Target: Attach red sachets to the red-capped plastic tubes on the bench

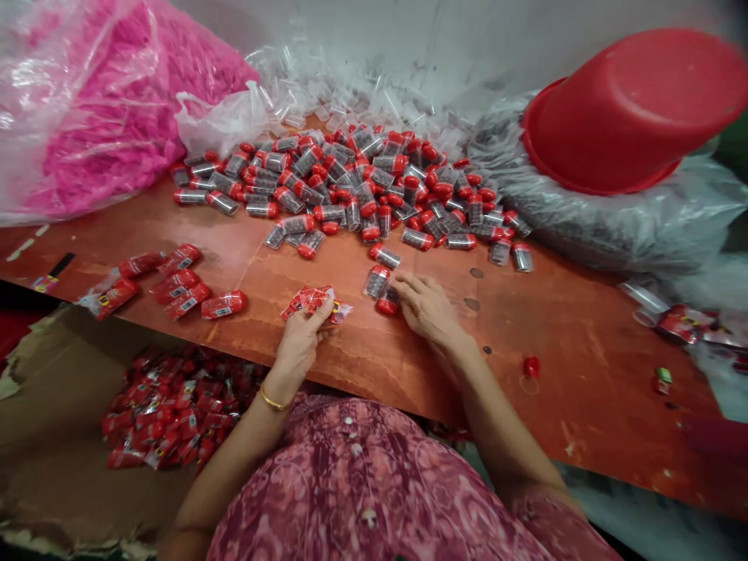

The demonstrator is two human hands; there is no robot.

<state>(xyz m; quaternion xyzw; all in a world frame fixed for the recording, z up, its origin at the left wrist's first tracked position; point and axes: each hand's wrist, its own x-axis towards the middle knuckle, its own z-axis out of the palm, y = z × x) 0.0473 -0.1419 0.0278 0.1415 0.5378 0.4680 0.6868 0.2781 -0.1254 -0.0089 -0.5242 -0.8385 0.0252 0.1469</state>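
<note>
My left hand (301, 339) pinches a small stack of red printed plastic sleeves (309, 300) between thumb and fingers, just above the table's front edge. To its right, my right hand (429, 308) curls its fingers at the side of a small clear jar with a red cap (387, 300); its thumb is mostly hidden. Against that one lies another red-capped jar (375, 281), and a third jar (384, 255) is just behind. Dark contents show through their clear walls. Beyond both hands spreads a large pile of similar jars (327, 183).
Several sleeved red jars (225, 305) lie at left, above an open cardboard box (52, 436) holding many more. Behind are a bag of pink pieces (134, 101) and loose clear tubes (351, 93). A red bucket (631, 109) sits upside down on a plastic bag (608, 222). One red cap (531, 366) lies at right.
</note>
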